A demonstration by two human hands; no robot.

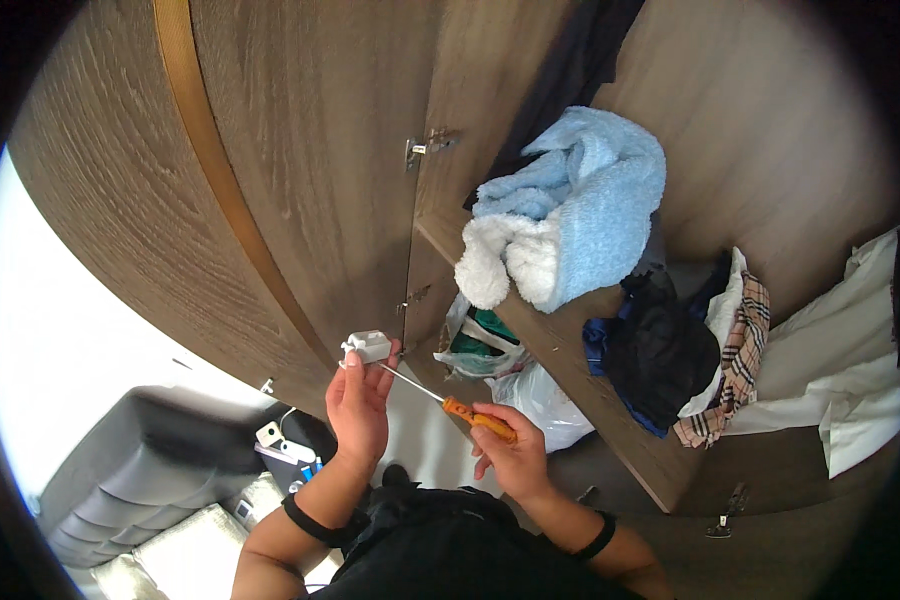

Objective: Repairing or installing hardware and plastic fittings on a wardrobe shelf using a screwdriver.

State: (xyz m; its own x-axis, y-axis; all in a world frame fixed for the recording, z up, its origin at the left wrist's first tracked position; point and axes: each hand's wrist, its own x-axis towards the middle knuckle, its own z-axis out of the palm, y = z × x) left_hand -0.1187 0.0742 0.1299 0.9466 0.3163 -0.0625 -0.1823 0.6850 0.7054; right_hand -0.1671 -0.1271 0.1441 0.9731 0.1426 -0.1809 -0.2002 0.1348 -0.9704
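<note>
My left hand [358,412] is closed around a small white plastic fitting [373,346], boxy with a clip-like end, held up between thumb and fingers. A screwdriver [460,409] with an orange handle and a thin metal shaft lies in the closed fingers of my right hand [515,456]. Its shaft slants up and left, and the tip ends at the fingers of my left hand, just under the fitting. Whether the tip touches the fitting, I cannot tell.
An open wooden wardrobe door [310,130] with metal hinges [420,150] stands ahead. On the shelf [570,345] to the right lie a fluffy light-blue and white cloth [610,200] and dark clothes [665,350]. Plastic bags [540,400] sit below. A grey padded headboard [140,480] is at left.
</note>
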